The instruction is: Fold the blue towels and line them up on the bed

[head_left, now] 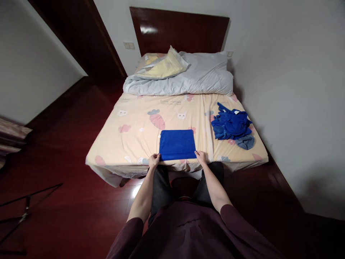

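A blue cloth [177,142] lies flat near the front edge of the bed, its near part folded over in a strip. My left hand [154,160] is closed on its near left corner, thumb on top. At the near right corner, my right hand [201,157] pinches the cloth the same way. A small white tag shows on the cloth's left side. Off to the right lies a crumpled pile of blue cloths [231,123], with a grey-blue piece [245,142] at its near end.
The bed [113,144] has a cream sheet with carrot and rabbit prints. A rolled-back grey quilt [205,72] lies against the headboard [180,30]. At the lower left, a black metal stand [27,208] is on the red floor. A white wall runs along the right.
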Available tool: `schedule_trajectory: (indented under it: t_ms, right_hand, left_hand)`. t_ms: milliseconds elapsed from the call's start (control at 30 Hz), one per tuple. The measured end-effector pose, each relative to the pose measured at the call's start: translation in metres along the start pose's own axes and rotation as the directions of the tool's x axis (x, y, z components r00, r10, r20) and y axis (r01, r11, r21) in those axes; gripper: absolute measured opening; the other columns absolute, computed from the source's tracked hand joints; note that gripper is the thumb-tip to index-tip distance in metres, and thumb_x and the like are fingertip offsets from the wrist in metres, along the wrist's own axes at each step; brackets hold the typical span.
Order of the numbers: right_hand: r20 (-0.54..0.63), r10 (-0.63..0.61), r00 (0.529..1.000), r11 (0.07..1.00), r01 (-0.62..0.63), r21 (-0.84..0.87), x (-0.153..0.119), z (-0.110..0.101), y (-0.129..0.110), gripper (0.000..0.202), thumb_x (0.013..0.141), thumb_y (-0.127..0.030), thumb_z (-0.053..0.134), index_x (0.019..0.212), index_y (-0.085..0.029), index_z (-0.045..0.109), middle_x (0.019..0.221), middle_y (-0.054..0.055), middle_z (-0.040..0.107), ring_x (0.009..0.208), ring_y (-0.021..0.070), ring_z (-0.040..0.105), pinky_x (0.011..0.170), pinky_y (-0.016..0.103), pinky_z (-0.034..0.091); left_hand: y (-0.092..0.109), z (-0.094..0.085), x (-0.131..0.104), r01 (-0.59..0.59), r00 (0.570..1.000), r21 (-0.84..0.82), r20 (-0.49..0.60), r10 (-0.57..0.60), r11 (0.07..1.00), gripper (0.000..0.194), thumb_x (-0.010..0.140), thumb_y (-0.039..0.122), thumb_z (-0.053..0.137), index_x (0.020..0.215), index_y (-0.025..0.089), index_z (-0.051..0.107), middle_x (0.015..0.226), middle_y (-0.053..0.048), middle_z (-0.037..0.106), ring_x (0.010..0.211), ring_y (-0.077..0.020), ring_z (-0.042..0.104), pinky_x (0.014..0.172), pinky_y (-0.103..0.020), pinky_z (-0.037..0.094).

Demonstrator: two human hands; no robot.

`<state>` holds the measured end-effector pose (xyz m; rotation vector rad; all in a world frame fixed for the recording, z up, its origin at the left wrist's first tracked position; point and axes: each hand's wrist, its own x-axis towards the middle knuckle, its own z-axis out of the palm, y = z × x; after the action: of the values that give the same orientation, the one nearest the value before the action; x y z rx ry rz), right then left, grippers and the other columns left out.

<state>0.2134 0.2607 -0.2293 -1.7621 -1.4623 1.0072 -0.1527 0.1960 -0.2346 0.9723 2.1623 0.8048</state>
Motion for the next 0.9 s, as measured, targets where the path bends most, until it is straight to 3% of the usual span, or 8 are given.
schedule_trajectory:
  t_ms: [167, 300, 433, 467, 533, 633, 733, 900]
  right_hand:
    - [-0.071, 0.026, 0.997, 0.996, -0.032, -0.086, 0.007, 0.004, -0.002, 0.041, 0.084, -0.043, 0.069, 0.052, -0.024, 0.052, 0.057, 0.003, 0.065, 0.064, 0.0197, 0.063, 0.057, 0.026, 0.04]
    - [-0.103, 0.047, 0.994, 0.988, -0.061, -0.14, 0.012, 0.008, -0.011, 0.036, 0.082, -0.032, 0.074, 0.052, -0.025, 0.055, 0.055, 0.006, 0.063, 0.069, 0.0233, 0.066, 0.061, 0.028, 0.041]
    - [-0.12, -0.032, 0.992, 0.985, 0.011, -0.173, 0.008, 0.003, -0.022, 0.003, 0.082, -0.022, 0.072, 0.084, -0.024, 0.071, 0.082, 0.009, 0.074, 0.086, 0.0257, 0.069, 0.077, 0.033, 0.051]
    - [-0.111, -0.109, 0.988, 0.978, 0.086, -0.192, 0.005, 0.0, -0.024, 0.012, 0.084, -0.021, 0.07, 0.096, -0.023, 0.073, 0.094, 0.01, 0.075, 0.093, 0.0262, 0.069, 0.085, 0.035, 0.053]
    - [-0.045, -0.303, 0.952, 0.928, 0.284, -0.242, -0.004, -0.008, -0.027, 0.026, 0.089, -0.02, 0.062, 0.113, -0.023, 0.072, 0.115, 0.012, 0.073, 0.11, 0.0267, 0.066, 0.101, 0.039, 0.051]
    - [0.147, -0.5, 0.853, 0.809, 0.521, -0.272, -0.017, -0.018, -0.027, 0.033, 0.095, -0.021, 0.055, 0.124, -0.023, 0.071, 0.134, 0.011, 0.068, 0.128, 0.0263, 0.06, 0.116, 0.043, 0.042]
    - [0.304, -0.513, 0.803, 0.755, 0.59, -0.285, -0.026, -0.02, -0.021, 0.037, 0.092, -0.019, 0.061, 0.127, -0.024, 0.071, 0.14, 0.011, 0.066, 0.133, 0.0285, 0.058, 0.12, 0.048, 0.038]
    - [0.332, -0.44, 0.834, 0.732, 0.548, -0.405, -0.032, -0.013, -0.011, 0.049, 0.089, -0.012, 0.061, 0.136, -0.023, 0.067, 0.15, 0.01, 0.059, 0.139, 0.0277, 0.055, 0.12, 0.047, 0.038]
  left_hand:
    - [0.008, 0.001, -0.002, 0.005, 1.0, 0.061, -0.014, -0.004, 0.998, 0.025, 0.089, 0.045, 0.064, 0.083, 0.021, 0.069, 0.091, -0.011, 0.078, 0.097, -0.031, 0.073, 0.085, -0.036, 0.05]
    - [0.016, -0.001, -0.01, -0.073, 0.997, 0.12, -0.022, 0.076, 0.99, 0.02, 0.091, 0.041, 0.064, 0.097, 0.022, 0.067, 0.098, -0.012, 0.076, 0.105, -0.0315, 0.07, 0.091, -0.038, 0.049]
    - [0.021, -0.011, -0.017, -0.276, 0.959, 0.211, -0.005, 0.283, 0.938, 0.026, 0.09, 0.028, 0.061, 0.114, 0.022, 0.065, 0.115, -0.015, 0.07, 0.117, -0.0309, 0.064, 0.1, -0.041, 0.048]
    - [0.021, -0.013, -0.019, -0.337, 0.938, 0.214, -0.003, 0.345, 0.917, 0.029, 0.089, 0.025, 0.061, 0.117, 0.022, 0.065, 0.122, -0.016, 0.067, 0.123, -0.0307, 0.061, 0.105, -0.042, 0.047]
    - [0.021, -0.017, -0.022, -0.468, 0.882, 0.193, 0.044, 0.469, 0.862, 0.035, 0.087, 0.022, 0.06, 0.122, 0.023, 0.066, 0.135, -0.015, 0.063, 0.134, -0.0299, 0.054, 0.115, -0.042, 0.042]
    - [0.019, -0.016, -0.025, -0.616, 0.78, 0.105, 0.22, 0.586, 0.781, 0.038, 0.085, 0.025, 0.065, 0.123, 0.025, 0.069, 0.143, -0.011, 0.062, 0.142, -0.0285, 0.049, 0.124, -0.043, 0.034]
    - [0.013, -0.009, -0.026, -0.645, 0.737, 0.078, 0.327, 0.592, 0.76, 0.044, 0.079, 0.021, 0.069, 0.123, 0.023, 0.071, 0.145, -0.011, 0.062, 0.144, -0.0293, 0.049, 0.125, -0.043, 0.033]
    - [0.001, 0.001, -0.028, -0.685, 0.722, 0.27, 0.379, 0.579, 0.677, 0.067, 0.078, 0.003, 0.054, 0.144, 0.016, 0.058, 0.158, -0.014, 0.049, 0.151, -0.0264, 0.041, 0.125, -0.039, 0.033]
